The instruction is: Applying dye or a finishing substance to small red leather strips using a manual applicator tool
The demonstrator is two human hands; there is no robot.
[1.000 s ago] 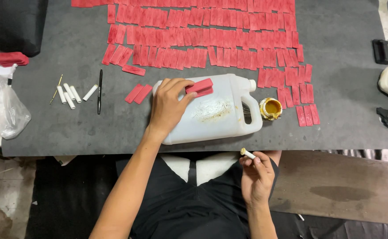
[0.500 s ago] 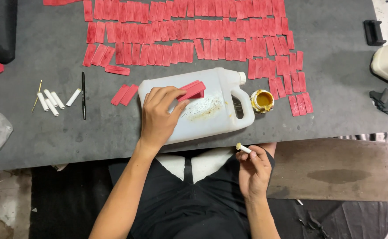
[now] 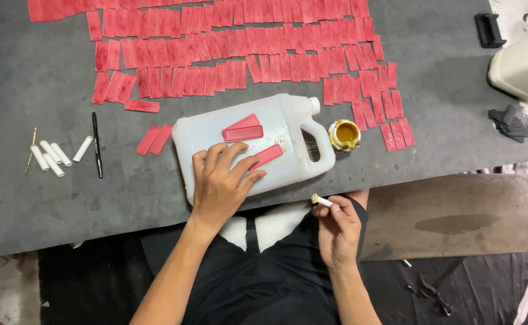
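I look down on a dark grey bench [image 3: 65,198] with a white plastic jug [image 3: 215,141] lying on its side near the bench's front edge; I use this jug as my landmark. My left hand [image 3: 220,183] rests on the jug's near end, fingers [image 3: 240,171] spread and slightly bent, with their tips pressing a red strip [image 3: 268,154] flat against the jug's upper face. Just beyond that strip, two more red strips [image 3: 243,129] lie overlapped on the jug. My right hand [image 3: 335,224] hovers off the bench, below the jug's handle end and above my lap, its thumb and fingers pinching a short white stick [image 3: 321,201] that points up towards the jug. Touching or just beside the jug's handle stands a small open pot of yellow paste [image 3: 344,133]. Beyond the jug, rows of red strips [image 3: 228,48] cover the far part of the bench. Beside the jug's base, two loose red strips [image 3: 154,139] lie together. Further out on that side lie a black pen [image 3: 97,144] and several white sticks [image 3: 56,157].
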